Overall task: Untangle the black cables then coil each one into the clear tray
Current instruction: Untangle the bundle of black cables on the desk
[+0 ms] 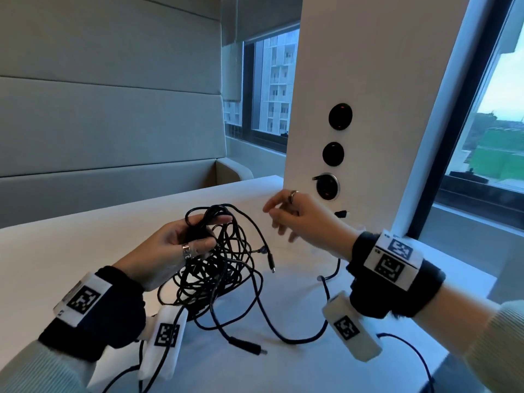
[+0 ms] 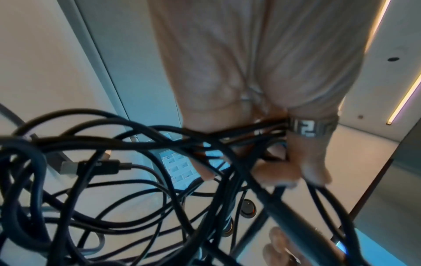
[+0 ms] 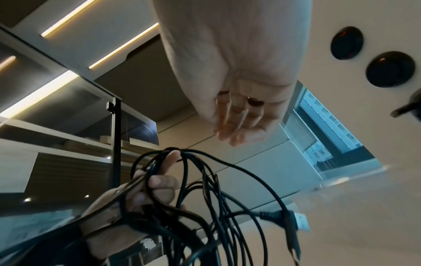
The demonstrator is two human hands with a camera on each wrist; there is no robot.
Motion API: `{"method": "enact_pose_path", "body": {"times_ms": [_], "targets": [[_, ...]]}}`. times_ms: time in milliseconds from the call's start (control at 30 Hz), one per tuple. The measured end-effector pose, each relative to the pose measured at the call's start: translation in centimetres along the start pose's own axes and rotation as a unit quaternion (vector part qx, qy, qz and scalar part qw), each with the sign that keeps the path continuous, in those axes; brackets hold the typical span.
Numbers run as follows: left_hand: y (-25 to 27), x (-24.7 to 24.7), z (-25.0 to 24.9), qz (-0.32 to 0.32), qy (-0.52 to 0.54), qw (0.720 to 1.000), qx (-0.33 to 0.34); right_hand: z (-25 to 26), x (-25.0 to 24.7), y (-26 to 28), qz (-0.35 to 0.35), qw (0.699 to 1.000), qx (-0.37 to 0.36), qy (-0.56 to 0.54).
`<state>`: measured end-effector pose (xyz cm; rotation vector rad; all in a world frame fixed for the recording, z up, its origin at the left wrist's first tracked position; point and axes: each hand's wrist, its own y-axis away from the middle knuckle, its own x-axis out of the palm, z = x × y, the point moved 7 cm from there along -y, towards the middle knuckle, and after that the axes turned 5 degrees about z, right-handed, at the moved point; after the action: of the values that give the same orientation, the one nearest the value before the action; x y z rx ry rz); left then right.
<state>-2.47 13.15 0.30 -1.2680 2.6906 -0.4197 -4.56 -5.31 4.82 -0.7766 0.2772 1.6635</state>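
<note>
A tangle of black cables [image 1: 218, 268] hangs over the white table [image 1: 85, 245], its lower loops lying on the surface. My left hand [image 1: 181, 245] grips a bunch of strands at the top of the tangle, seen close in the left wrist view as black cables [image 2: 141, 172] running under my curled fingers [image 2: 293, 172]. My right hand [image 1: 286, 214] hovers to the right of the bunch with loosely spread fingers and holds nothing; the right wrist view shows it [image 3: 237, 126] above the held cables [image 3: 193, 189]. Plug ends [image 1: 270, 260] dangle free. No clear tray is in view.
A white pillar [image 1: 354, 95] with round black sockets [image 1: 340, 116] stands at the table's far right, one plug [image 1: 319, 178] inserted in it. A padded grey bench back [image 1: 113, 123] lies beyond the table. Windows are to the right. A cable end [image 1: 249, 347] lies near the front.
</note>
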Motion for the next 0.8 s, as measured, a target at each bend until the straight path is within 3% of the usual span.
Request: {"method": "enact_pose_path", "body": {"times_ms": [67, 200, 333, 400, 667, 800], "targets": [[0.2, 0.1, 0.1, 0.011, 0.0, 1.0, -0.001, 0.7, 0.9, -0.5, 0.013, 1.0, -0.011, 0.001], [0.5, 0.1, -0.1, -0.004, 0.048, 0.999, 0.009, -0.2, 5.6, 0.0, 0.105, 0.992, -0.015, 0.062], [0.7, -0.1, 0.1, -0.001, 0.061, 0.998, 0.006, 0.5, 4.7, 0.3, -0.063, 0.994, -0.082, 0.044], [0.7, 0.2, 0.1, 0.009, 0.053, 0.999, 0.004, 1.7, 3.7, 0.1, -0.1, 0.989, -0.101, 0.043], [0.4, 1.2, -0.5, 0.009, -0.043, 0.999, 0.027, 4.3, 2.8, -1.4, -0.008, 0.992, -0.103, 0.066], [-0.1, 0.5, -1.2, -0.039, -0.064, 0.996, 0.054, 3.3, 2.0, -1.6, 0.024, 0.995, -0.044, -0.088]]}}
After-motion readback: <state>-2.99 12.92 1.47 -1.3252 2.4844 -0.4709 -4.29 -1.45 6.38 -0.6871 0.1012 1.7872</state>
